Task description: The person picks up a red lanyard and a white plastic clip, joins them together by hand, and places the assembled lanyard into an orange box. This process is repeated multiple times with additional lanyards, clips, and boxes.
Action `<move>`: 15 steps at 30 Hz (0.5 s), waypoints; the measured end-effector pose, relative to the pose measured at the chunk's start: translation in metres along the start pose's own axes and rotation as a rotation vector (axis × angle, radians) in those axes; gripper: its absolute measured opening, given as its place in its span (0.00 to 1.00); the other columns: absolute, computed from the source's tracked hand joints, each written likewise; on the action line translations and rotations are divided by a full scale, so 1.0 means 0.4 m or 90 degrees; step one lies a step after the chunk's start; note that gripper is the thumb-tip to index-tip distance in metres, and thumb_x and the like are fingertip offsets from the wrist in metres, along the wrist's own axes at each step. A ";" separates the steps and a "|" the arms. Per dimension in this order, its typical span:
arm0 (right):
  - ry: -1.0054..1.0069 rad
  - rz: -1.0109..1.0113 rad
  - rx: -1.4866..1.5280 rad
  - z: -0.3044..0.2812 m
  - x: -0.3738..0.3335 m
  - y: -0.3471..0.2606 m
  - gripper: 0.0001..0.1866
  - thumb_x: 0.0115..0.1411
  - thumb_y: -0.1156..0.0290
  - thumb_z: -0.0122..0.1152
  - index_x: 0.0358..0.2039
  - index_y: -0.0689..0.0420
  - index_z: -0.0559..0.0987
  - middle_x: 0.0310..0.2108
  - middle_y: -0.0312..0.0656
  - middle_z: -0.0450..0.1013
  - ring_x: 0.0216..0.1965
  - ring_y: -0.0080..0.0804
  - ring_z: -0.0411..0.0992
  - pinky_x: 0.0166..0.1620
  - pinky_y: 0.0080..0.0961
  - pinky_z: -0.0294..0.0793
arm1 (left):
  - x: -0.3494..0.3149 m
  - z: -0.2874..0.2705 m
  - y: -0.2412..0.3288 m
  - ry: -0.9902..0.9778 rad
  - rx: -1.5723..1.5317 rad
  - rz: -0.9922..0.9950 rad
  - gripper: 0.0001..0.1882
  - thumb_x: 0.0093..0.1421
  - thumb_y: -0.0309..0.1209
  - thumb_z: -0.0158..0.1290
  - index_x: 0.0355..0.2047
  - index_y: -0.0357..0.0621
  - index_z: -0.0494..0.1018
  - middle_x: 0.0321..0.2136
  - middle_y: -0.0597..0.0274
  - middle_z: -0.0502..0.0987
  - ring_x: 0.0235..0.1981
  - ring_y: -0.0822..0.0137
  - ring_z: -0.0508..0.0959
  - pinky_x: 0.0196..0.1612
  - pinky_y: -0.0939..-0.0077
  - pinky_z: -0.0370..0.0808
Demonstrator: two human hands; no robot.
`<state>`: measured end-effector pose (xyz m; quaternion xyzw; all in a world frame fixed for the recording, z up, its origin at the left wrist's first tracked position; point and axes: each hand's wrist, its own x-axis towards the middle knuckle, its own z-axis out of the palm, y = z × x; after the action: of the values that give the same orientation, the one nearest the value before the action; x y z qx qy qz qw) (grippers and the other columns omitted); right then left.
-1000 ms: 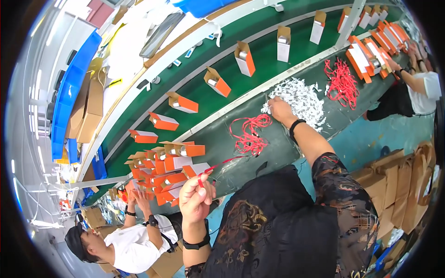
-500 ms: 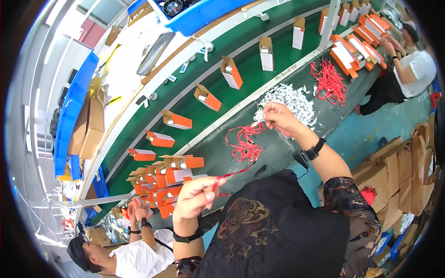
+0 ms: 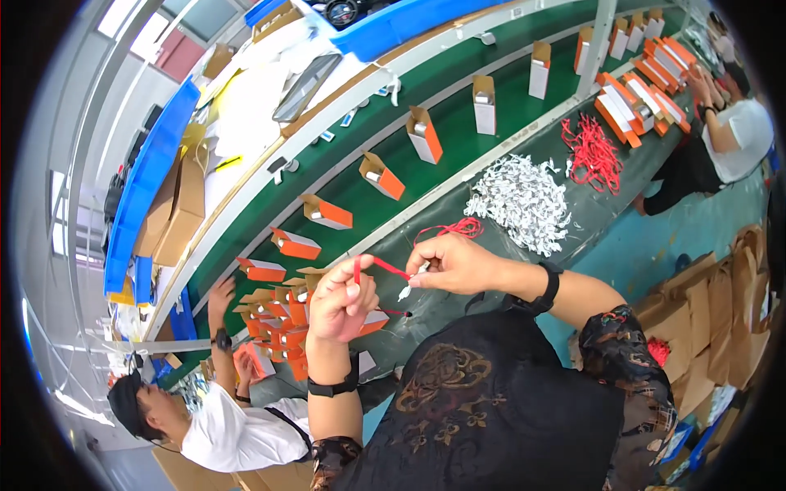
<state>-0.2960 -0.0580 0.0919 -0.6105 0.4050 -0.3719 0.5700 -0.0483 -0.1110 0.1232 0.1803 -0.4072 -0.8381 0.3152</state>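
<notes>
Red cord (image 3: 388, 267): narrow, flat-looking and bright red; strung between both hands, above the tabletop (image 3: 393, 247) and in front of the torso; sloping down from left fingers to right fingertips, nearly straight in between.
Cord at the left: bent over near the top of the index finger, with a short length hanging down along it.
Second red stretch: just beside the left hand, thin, ending in a small dark tip; cannot tell if part of the same cord.
White piece (image 3: 405, 292): small, pale, glossy; jutting out above and below the right fingertips, middle hidden by them; exact shape too small to tell.
Left hand (image 3: 342, 301): fingers curled, gripping the red cord between thumb side and index finger; black band at the wrist.
Right hand (image 3: 455, 265): closed in a pinch on the white piece, right at the cord's end; black band here too.
Loose red cords (image 3: 460, 227): tangled on the tabletop just beyond the right hand, partly covered by it.
White heap (image 3: 520, 204): many small similar pieces, spread wide, right of the loose cords.
Red heap (image 3: 595, 155): more tangled cords, farther right.
Open boxes (image 3: 426, 144): orange and white, spaced along the green belt (image 3: 455, 123).
</notes>
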 end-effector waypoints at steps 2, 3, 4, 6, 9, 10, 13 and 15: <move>0.035 -0.017 0.004 0.012 0.003 -0.018 0.12 0.58 0.65 0.68 0.35 0.59 0.79 0.24 0.30 0.74 0.24 0.12 0.68 0.29 0.18 0.69 | 0.006 -0.050 -0.031 0.018 -0.016 0.029 0.19 0.62 0.29 0.51 0.53 0.37 0.72 0.14 0.74 0.62 0.16 0.79 0.57 0.22 0.80 0.53; 0.056 -0.027 0.079 0.018 0.005 -0.029 0.10 0.58 0.66 0.68 0.35 0.59 0.79 0.25 0.30 0.74 0.24 0.12 0.68 0.28 0.17 0.68 | 0.017 -0.074 -0.057 0.085 0.098 0.050 0.17 0.64 0.32 0.51 0.51 0.37 0.74 0.16 0.76 0.62 0.17 0.80 0.57 0.22 0.82 0.53; 0.081 0.016 0.144 0.022 0.006 -0.043 0.09 0.59 0.68 0.67 0.34 0.60 0.78 0.26 0.30 0.74 0.24 0.12 0.68 0.27 0.16 0.67 | 0.026 -0.093 -0.087 0.139 0.209 0.074 0.16 0.65 0.35 0.52 0.48 0.37 0.75 0.17 0.78 0.62 0.18 0.82 0.57 0.23 0.84 0.53; 0.030 -0.057 0.223 0.024 0.012 -0.072 0.06 0.61 0.73 0.64 0.34 0.60 0.76 0.27 0.33 0.74 0.25 0.14 0.71 0.28 0.14 0.70 | 0.044 -0.101 -0.172 0.206 0.248 0.026 0.15 0.66 0.39 0.52 0.42 0.41 0.78 0.23 0.77 0.68 0.21 0.84 0.62 0.24 0.87 0.57; 0.064 -0.051 0.433 0.027 0.025 -0.115 0.05 0.63 0.74 0.62 0.34 0.59 0.75 0.29 0.38 0.75 0.26 0.19 0.73 0.29 0.16 0.74 | 0.074 -0.064 -0.270 0.073 0.179 0.047 0.21 0.68 0.46 0.47 0.51 0.43 0.72 0.31 0.71 0.73 0.30 0.79 0.68 0.33 0.84 0.65; 0.059 -0.049 0.424 0.029 0.036 -0.123 0.05 0.63 0.74 0.62 0.34 0.59 0.75 0.29 0.38 0.75 0.26 0.19 0.73 0.29 0.16 0.74 | 0.079 -0.041 -0.290 -0.017 0.131 0.105 0.22 0.68 0.47 0.46 0.50 0.43 0.72 0.30 0.68 0.73 0.28 0.77 0.68 0.31 0.83 0.64; 0.320 -0.199 0.363 0.025 0.075 -0.124 0.04 0.64 0.75 0.59 0.35 0.61 0.74 0.31 0.38 0.75 0.27 0.19 0.74 0.31 0.16 0.76 | 0.055 0.029 -0.300 -0.046 0.076 0.048 0.22 0.68 0.49 0.46 0.43 0.42 0.73 0.25 0.67 0.70 0.26 0.75 0.65 0.30 0.81 0.61; 0.407 -0.331 0.176 0.010 0.096 -0.105 0.03 0.64 0.76 0.59 0.36 0.61 0.73 0.31 0.38 0.75 0.28 0.20 0.74 0.31 0.16 0.76 | 0.037 0.058 -0.282 -0.016 0.243 0.118 0.21 0.70 0.45 0.44 0.46 0.38 0.72 0.26 0.65 0.73 0.26 0.75 0.68 0.31 0.81 0.65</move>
<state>-0.2740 -0.0908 0.1333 -0.4641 0.3404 -0.7242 0.3799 -0.1152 -0.0546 0.0467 0.1883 -0.5773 -0.7151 0.3463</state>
